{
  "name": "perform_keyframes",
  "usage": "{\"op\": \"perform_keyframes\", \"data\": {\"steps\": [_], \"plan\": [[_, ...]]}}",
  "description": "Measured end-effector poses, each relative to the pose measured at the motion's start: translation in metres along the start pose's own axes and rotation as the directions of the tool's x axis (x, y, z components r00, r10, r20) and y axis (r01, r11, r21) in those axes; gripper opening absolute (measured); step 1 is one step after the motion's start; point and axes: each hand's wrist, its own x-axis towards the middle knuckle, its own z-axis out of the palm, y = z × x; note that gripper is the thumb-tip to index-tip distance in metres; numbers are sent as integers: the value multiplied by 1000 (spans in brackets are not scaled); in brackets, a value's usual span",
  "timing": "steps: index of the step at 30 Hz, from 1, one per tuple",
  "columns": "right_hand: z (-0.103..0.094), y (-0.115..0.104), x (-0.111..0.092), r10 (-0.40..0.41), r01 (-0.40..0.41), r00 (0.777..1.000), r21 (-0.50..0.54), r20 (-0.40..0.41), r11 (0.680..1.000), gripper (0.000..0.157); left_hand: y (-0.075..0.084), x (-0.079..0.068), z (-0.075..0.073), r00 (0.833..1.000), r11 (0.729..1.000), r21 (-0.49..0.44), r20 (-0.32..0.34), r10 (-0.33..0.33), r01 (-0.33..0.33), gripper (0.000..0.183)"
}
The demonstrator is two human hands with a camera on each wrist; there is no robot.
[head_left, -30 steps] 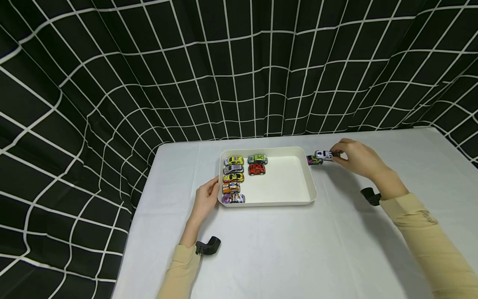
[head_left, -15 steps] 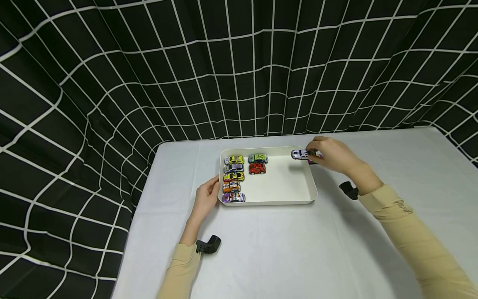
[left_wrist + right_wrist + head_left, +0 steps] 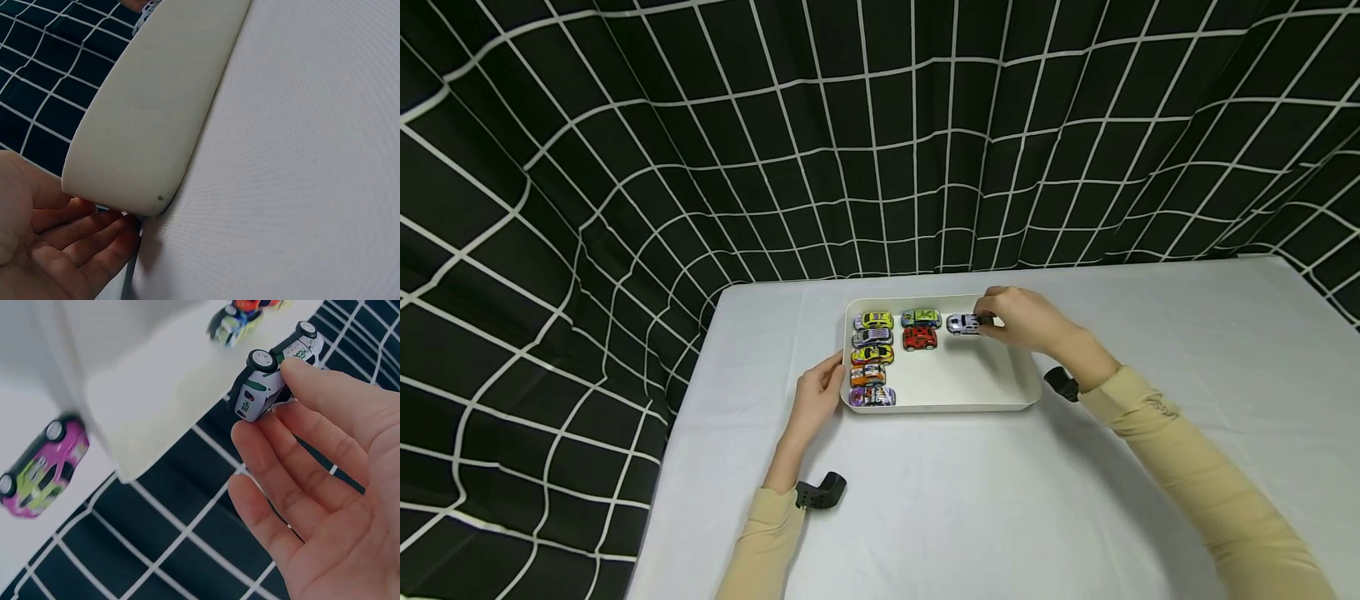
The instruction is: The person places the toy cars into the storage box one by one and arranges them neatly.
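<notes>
My right hand [image 3: 1021, 318] pinches a white and black toy car [image 3: 962, 324] between thumb and fingers, over the right half of the shallow white tray [image 3: 955, 383]. In the right wrist view this toy car [image 3: 257, 390] shows its wheels and green lettering. Just left of it in the head view are a green toy car [image 3: 921, 317] and a red toy car [image 3: 919, 338]. Beside the tray's left end is my left hand [image 3: 817, 398]. The left wrist view shows its loosely bent fingers [image 3: 100, 240] right at the tray's end wall [image 3: 134, 194].
Several toy cars stand in a column along the tray's left side, among them an orange one [image 3: 868, 375]. A pink and green toy car [image 3: 47, 469] lies outside the tray's right end. Behind the white-covered table [image 3: 925, 500] hangs a black curtain [image 3: 910, 167] with white grid lines.
My right hand has carried the white toy car leftward from the table, over the tray's right wall, to beside the green car. My left hand keeps its place at the tray.
</notes>
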Motion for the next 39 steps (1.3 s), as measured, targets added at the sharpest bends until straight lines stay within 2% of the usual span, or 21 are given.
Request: {"op": "perform_keyframes", "data": {"steps": [7,12,14,22,31,39], "plan": [[12,-14,11,-42,42,998,-4,38,999,9,-34,11,5,1000,1000,-2,-18,-14,14,34],[20,-23,18,-75,76,995,-7,70,997,12,-38,11,7,1000,1000,-1,-25,-14,14,34],[23,-26,20,-82,82,993,3,87,997,12,-35,10,6,1000,1000,5,-26,-18,18,34],[32,-36,30,-99,95,981,32,164,995,11,0,0,1,1000,1000,-11,-2,-16,16,34],[41,-39,38,-93,81,971,62,221,995,13,1,-1,0,1000,1000,-10,1,-9,9,34],[44,-41,40,-74,57,969,78,237,995,10,2,-1,1,1000,1000,-6,5,-16,16,34]]}}
